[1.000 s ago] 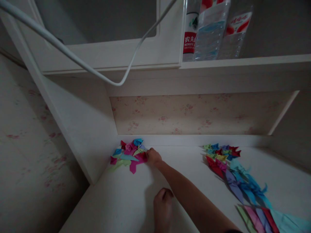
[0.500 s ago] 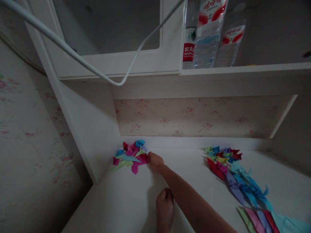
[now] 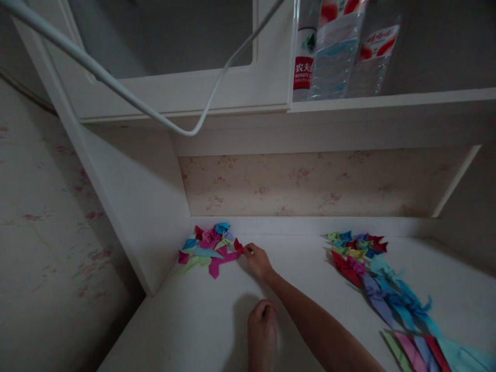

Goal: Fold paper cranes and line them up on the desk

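My right hand point(image 3: 256, 258) reaches across the white desktop with thumb and fingers pinched on a small red folded paper piece point(image 3: 238, 247). Left of it, in the back left corner, lies a heap of colourful folded papers point(image 3: 211, 240) in magenta, blue, green and red; a magenta paper point(image 3: 215, 266) sticks out at the front of it. My left hand point(image 3: 261, 318) rests near the front, below my right forearm, its fingers curled closed. Whether anything is inside that fist cannot be seen.
To the right, more folded papers point(image 3: 374, 289) run in a line from the back edge to the front. A white cable point(image 3: 189, 133) hangs across the view. Overhead is a cabinet shelf point(image 3: 387, 98) with plastic bottles point(image 3: 335, 57); a white side panel point(image 3: 135, 206) stands at left.
My right hand has drawn slightly right, lifting the red folded paper from the heap's right edge, and more magenta paper shows beneath. My left hand stays curled in about the same place.
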### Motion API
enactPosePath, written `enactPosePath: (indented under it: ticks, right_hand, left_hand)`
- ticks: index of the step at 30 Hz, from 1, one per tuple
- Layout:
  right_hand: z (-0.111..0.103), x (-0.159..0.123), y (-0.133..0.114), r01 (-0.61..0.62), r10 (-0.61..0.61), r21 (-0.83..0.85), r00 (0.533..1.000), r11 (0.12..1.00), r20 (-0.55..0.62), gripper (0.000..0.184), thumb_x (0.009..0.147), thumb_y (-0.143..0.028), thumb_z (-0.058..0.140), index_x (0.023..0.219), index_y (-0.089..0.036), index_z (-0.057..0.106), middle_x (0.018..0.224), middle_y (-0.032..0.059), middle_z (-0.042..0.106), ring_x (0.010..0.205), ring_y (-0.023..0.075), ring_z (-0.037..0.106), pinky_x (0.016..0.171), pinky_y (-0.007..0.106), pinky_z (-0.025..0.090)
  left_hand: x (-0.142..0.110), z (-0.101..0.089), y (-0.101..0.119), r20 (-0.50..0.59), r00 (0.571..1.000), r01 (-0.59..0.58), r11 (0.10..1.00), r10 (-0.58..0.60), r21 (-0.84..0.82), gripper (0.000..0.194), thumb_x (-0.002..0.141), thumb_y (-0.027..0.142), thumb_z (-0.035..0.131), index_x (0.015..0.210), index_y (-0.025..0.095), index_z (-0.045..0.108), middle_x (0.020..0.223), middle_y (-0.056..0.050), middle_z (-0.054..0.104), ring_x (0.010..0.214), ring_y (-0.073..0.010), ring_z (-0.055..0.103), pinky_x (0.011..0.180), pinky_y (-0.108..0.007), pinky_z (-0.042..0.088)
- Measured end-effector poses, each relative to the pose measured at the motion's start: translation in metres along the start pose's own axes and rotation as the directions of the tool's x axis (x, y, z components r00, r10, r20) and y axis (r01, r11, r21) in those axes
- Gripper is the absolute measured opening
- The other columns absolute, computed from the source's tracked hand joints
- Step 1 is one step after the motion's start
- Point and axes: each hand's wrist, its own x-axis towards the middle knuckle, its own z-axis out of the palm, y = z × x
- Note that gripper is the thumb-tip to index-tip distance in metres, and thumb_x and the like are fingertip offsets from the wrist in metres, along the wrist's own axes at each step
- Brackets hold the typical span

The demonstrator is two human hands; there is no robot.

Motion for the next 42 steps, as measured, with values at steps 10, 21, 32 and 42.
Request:
enactPosePath:
  ticks: [10, 21, 32, 42]
  right_hand:
    - [-0.093, -0.138, 0.029, -0.105, 0.137, 0.608, 0.991, 0.787, -0.006, 0.035, 0.082, -0.052, 0.054, 0.077, -0.018, 0.057, 0.067, -0.0018, 0.053, 0.043, 0.0080, 0.041, 0.040, 0.021, 0.031]
    - [-0.113, -0.193, 0.052, -0.188, 0.231, 0.728, 0.972, 0.659, 0.042, 0.036, 0.079, -0.052, 0.062, 0.070, -0.017, 0.058, 0.048, -0.0066, 0.041, 0.042, 0.0068, 0.031, 0.040, 0.021, 0.019]
    - [-0.108, -0.188, 0.058, -0.175, 0.153, 0.704, 0.984, 0.688, 0.095, 0.036, 0.076, -0.053, 0.063, 0.072, -0.017, 0.060, 0.049, -0.0056, 0.047, 0.041, 0.0071, 0.034, 0.040, 0.021, 0.021]
    - [-0.107, -0.188, 0.056, -0.163, 0.154, 0.665, 0.985, 0.729, 0.074, 0.038, 0.080, -0.055, 0.059, 0.078, -0.017, 0.065, 0.047, -0.0067, 0.043, 0.040, 0.0074, 0.033, 0.039, 0.021, 0.021]
  left_hand:
    - [0.003, -0.001, -0.006, -0.080, 0.997, -0.026, 0.997, 0.020, -0.077, 0.028, 0.076, 0.038, 0.049, 0.084, 0.016, 0.065, 0.088, -0.007, 0.067, 0.087, -0.0216, 0.059, 0.079, -0.028, 0.042]
    - [-0.019, 0.008, 0.011, 0.186, 0.980, -0.078, 0.996, 0.071, 0.032, 0.037, 0.075, 0.049, 0.058, 0.082, 0.015, 0.070, 0.075, -0.004, 0.067, 0.074, -0.0193, 0.059, 0.066, -0.025, 0.044]
    - [-0.009, 0.008, -0.007, 0.154, 0.988, 0.023, 0.997, -0.034, 0.074, 0.055, 0.071, 0.062, 0.060, 0.101, 0.016, 0.063, 0.058, 0.003, 0.058, 0.048, -0.0122, 0.048, 0.045, -0.021, 0.037]
    - [-0.009, 0.005, -0.003, 0.239, 0.962, -0.167, 0.979, 0.135, 0.119, 0.040, 0.076, 0.054, 0.059, 0.088, 0.018, 0.070, 0.086, -0.004, 0.071, 0.084, -0.0223, 0.063, 0.078, -0.028, 0.048]
